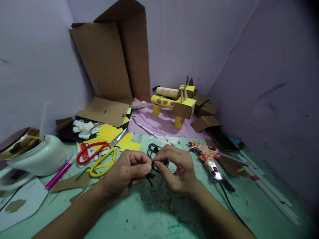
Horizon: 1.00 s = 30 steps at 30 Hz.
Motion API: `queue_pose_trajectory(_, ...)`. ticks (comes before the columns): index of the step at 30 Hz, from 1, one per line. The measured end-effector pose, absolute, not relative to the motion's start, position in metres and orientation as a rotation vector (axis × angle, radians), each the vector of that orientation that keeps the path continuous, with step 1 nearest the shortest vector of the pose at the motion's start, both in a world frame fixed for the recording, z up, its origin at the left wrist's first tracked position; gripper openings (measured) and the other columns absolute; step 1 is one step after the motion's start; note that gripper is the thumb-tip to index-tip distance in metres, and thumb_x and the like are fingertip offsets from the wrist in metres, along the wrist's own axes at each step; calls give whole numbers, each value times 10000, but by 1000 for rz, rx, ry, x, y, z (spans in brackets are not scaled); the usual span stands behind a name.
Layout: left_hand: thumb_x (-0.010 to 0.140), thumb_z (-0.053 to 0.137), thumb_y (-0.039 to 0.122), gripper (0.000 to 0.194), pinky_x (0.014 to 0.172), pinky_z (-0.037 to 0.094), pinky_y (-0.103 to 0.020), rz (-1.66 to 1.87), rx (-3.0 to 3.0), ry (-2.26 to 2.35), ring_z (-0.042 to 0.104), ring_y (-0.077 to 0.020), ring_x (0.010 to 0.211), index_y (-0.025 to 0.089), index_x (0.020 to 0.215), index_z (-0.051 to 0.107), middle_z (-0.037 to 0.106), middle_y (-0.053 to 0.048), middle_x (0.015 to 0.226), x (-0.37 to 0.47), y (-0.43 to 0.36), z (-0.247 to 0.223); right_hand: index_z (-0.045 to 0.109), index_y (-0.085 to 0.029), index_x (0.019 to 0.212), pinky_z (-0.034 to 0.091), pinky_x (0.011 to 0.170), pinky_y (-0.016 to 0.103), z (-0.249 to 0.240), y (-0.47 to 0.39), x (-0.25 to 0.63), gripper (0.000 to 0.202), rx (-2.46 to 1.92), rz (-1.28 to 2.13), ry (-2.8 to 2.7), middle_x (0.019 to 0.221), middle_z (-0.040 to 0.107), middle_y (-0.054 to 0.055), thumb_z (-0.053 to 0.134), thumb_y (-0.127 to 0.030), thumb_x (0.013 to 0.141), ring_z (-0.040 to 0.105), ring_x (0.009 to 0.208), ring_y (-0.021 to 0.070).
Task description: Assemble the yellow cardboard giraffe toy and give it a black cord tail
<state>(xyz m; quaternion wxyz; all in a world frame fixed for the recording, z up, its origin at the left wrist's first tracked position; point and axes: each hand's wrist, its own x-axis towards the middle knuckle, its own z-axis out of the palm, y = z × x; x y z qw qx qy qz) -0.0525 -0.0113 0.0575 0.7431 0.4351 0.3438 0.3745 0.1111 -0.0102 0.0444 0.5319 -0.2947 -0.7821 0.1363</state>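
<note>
Both my hands meet over the middle of the green table, fingertips nearly touching. My left hand (134, 168) pinches a bundle of black cord (154, 149) between thumb and curled forefinger. From the other side, my right hand (176, 166) pinches the same cord with thumb and forefinger. Thin loops of it rise above my fingers, and short loose ends hang below my left hand. The spot where the strands come together is mostly hidden by my fingertips. Left of my left hand lie scissors (112, 145) with one red and one yellow handle.
A patterned glue gun (208, 156) with a black cable lies right. Behind stand yellow spotted cardboard-tube animals (184, 108) on pink cloth (142, 122). Yellow paper (109, 132), a craft knife (147, 129), a white mug (47, 156) and a magenta marker (59, 174) lie left. White sticks (271, 192) line the right.
</note>
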Motion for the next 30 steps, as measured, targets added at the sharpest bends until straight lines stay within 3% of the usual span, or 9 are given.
queue_pose_trajectory(10,648,643,277,178,380,257,-185,1170,1318,1223,339,-58,409,145,560,562,442,48,466,-41,-20,57,595,-184,627,385,482,277,39,-18,102,136,-792,-289,-1992,556,630,23,582,-131,752,518,492,135)
queue_pose_trajectory(18,740,547,153,159,510,375,-223,1004,2041,1351,530,-124,518,163,602,625,607,-8,548,-49,-19,57,610,-183,672,390,517,287,41,-12,109,148,-762,-374,-2123,594,643,23,529,-111,773,541,541,147)
queue_pose_trajectory(21,735,543,124,157,522,368,-220,877,2153,1259,540,-120,531,159,615,637,617,-7,562,-56,-17,62,619,-173,679,390,524,289,44,-11,113,141,-753,-207,-2159,623,645,36,525,-134,776,543,562,153)
queue_pose_trajectory(27,725,558,196,165,513,355,-220,660,1872,926,462,-105,515,155,584,634,545,8,533,-67,-11,74,634,-159,655,440,534,235,51,-10,121,121,-775,892,-1985,600,585,0,615,-202,767,540,562,108)
queue_pose_trajectory(30,691,607,237,151,502,345,-223,678,1655,836,439,-103,517,152,568,628,526,7,527,-67,-9,72,632,-167,640,446,541,228,51,-9,121,149,-742,1122,-1891,599,574,-14,646,-249,764,524,562,99)
